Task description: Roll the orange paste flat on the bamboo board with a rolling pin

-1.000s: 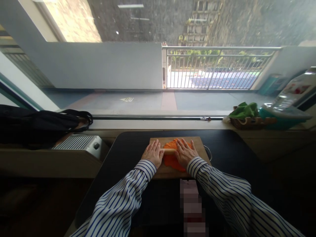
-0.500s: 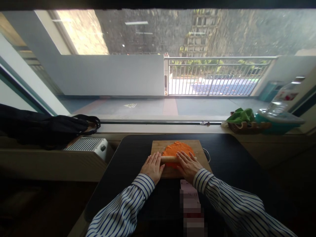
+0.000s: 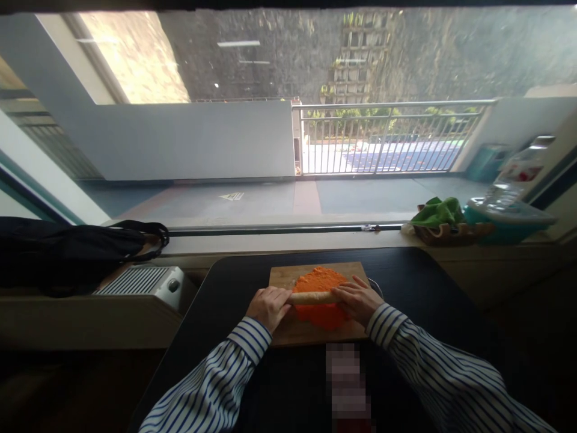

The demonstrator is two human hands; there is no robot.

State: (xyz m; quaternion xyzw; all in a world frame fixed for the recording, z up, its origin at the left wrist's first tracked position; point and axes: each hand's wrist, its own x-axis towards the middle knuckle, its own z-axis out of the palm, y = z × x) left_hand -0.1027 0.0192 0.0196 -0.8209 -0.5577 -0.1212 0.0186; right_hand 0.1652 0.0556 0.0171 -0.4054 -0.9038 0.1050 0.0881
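Observation:
A flattened sheet of orange dough (image 3: 321, 279) lies on a wooden cutting board (image 3: 282, 334), its far part rough and its near part smoother. Across the middle of it runs a pale wooden rolling pin (image 3: 313, 298). My left hand (image 3: 270, 305) wraps its fingers round the pin's left end. At the right end my right hand (image 3: 359, 299) grips the pin, fingers closed over it. Both hands hide the tips of the pin. Striped sleeves cover my wrists.
The board rests on a black table (image 3: 225, 325). To the left are a white heater (image 3: 164, 285) and a black bag (image 3: 67, 249). A green cloth (image 3: 436, 211), a teal basin (image 3: 509, 219) and a clear bottle (image 3: 518, 171) stand on the sill at right. A pixelated patch covers something near the front edge.
My fingers, earlier stretched flat over the rolling pin, now curl round its ends. My hands are farther apart, and more of the pin shows. The camera view has shifted slightly.

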